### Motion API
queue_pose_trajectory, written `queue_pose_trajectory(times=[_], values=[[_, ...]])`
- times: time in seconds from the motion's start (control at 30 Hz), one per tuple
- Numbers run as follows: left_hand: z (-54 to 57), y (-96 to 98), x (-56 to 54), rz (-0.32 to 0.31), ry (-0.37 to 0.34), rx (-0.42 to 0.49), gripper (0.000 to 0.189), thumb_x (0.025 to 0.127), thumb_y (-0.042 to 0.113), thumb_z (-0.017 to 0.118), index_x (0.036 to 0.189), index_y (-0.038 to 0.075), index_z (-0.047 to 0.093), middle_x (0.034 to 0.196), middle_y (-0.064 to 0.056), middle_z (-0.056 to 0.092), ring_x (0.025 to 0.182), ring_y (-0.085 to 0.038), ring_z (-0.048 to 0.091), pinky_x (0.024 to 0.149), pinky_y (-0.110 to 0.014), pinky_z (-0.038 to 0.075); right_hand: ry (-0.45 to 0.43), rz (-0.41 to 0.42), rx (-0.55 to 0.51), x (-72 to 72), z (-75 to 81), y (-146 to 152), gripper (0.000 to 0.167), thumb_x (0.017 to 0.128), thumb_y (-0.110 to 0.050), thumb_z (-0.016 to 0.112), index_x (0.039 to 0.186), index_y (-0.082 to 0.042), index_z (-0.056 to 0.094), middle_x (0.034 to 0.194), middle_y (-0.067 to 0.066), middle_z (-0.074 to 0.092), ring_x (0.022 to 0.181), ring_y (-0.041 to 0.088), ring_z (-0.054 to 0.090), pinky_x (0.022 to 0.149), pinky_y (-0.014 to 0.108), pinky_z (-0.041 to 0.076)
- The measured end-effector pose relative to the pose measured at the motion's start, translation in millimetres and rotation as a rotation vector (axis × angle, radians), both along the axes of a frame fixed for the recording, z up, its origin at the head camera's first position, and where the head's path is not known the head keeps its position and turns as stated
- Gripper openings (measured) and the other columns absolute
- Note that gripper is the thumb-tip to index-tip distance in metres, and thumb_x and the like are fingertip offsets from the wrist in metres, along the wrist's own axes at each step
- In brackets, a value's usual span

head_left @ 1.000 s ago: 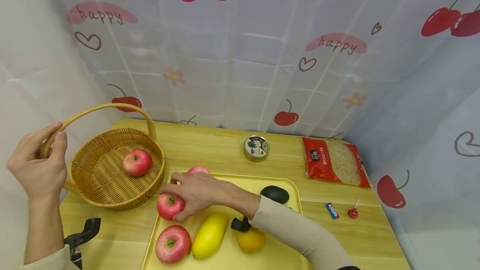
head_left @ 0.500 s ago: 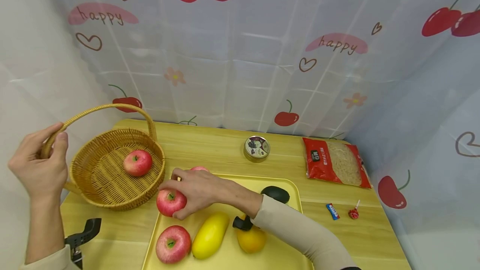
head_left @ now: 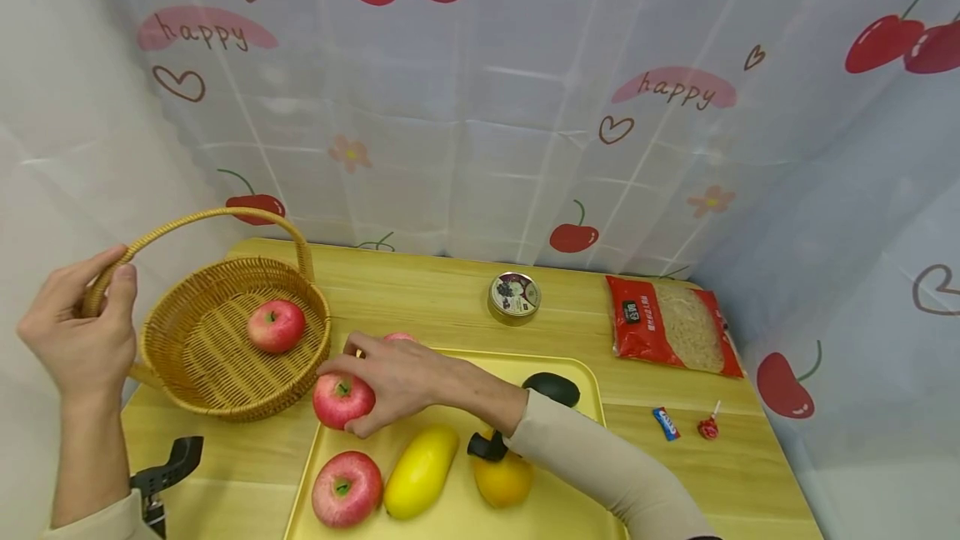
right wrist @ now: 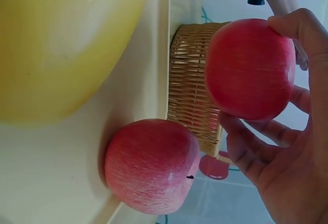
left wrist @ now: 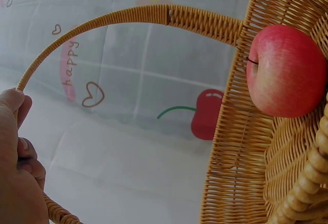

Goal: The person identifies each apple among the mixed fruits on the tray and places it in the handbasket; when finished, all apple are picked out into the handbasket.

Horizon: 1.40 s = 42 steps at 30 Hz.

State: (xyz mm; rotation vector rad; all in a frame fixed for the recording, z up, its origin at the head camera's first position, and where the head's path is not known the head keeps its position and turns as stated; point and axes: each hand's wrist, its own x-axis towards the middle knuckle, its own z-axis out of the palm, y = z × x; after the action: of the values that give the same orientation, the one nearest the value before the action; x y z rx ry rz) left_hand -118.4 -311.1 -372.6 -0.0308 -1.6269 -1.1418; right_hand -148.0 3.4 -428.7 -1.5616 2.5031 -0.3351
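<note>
My left hand (head_left: 82,327) grips the arched handle (head_left: 202,215) of a round wicker basket (head_left: 213,365) at the table's left. One red apple (head_left: 276,326) lies in the basket. My right hand (head_left: 401,386) holds another red apple (head_left: 342,402) between thumb and fingers, above the left edge of the yellow tray (head_left: 573,515). In the right wrist view this held apple (right wrist: 251,70) appears raised off the tray. A third apple (head_left: 347,490) sits at the tray's near left, and one more apple (head_left: 400,337) is mostly hidden behind my right hand.
A yellow mango (head_left: 422,472), an orange fruit (head_left: 504,486) and a dark green oval fruit (head_left: 551,388) lie in the tray. Behind it stands a round tin (head_left: 513,298). To the right are a red noodle bag (head_left: 671,325), a small blue-wrapped candy (head_left: 665,423) and a lollipop (head_left: 708,426).
My right hand has shifted slightly up and away from me with the apple in its grip. The left hand still holds the basket handle in the same place.
</note>
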Motion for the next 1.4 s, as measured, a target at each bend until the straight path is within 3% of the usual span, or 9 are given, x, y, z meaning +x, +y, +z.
queue_pose_trajectory(times=[1.4], values=[[-0.8, -0.9, 1.0, 0.027, -0.034, -0.036, 0.019, 0.091, 0.006, 0.071, 0.103, -0.007, 0.076, 0.097, 0.016, 0.070, 0.085, 0.004, 0.058, 0.069, -0.003, 0.043, 0.006, -0.003, -0.114, 1.6, 1.4, -2.6, 0.074, 0.077, -0.059, 0.072, 0.144, -0.038, 0.048, 0.119, -0.012, 0.041, 0.089, -0.002, 0.044, 0.067, 0.008, 0.042]])
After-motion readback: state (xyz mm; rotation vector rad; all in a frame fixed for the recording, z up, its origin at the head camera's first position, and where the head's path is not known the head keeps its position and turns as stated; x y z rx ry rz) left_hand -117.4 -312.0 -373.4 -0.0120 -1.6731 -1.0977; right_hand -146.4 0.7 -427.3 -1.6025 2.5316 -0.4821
